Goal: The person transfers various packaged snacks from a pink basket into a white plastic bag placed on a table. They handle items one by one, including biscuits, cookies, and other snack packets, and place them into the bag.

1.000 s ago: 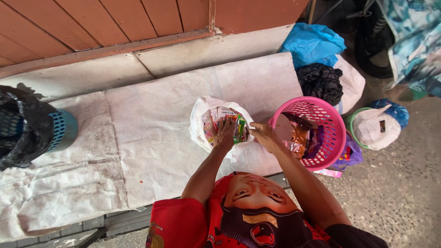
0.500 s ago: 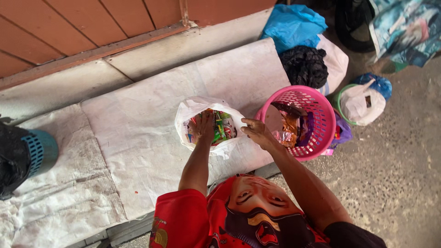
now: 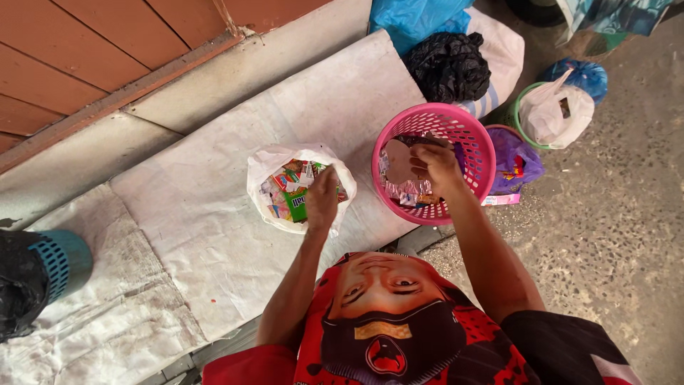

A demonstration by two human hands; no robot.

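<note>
A white plastic bag (image 3: pixel 267 164) full of colourful wrappers, among them a green packet (image 3: pixel 295 204), lies open on a pale woven sheet (image 3: pixel 214 235). My left hand (image 3: pixel 322 199) reaches into the bag with its fingers curled down among the wrappers; what they grip is hidden. To the right stands a pink plastic basket (image 3: pixel 476 135) with shiny wrappers in its bottom. My right hand (image 3: pixel 436 167) is over the basket, pinching a flat pale brown piece (image 3: pixel 397 161).
A black bag (image 3: pixel 447 64), a blue bag (image 3: pixel 410 14) and a white sack (image 3: pixel 502 46) sit behind the basket. A purple bag (image 3: pixel 516 160) and a green-rimmed tub with a white bag (image 3: pixel 556 110) stand to its right. A blue bin (image 3: pixel 64 260) is at the left.
My right hand has gone from the white bag's edge to over the pink basket, holding the flat piece. My left hand stays in the bag. The view has shifted left.
</note>
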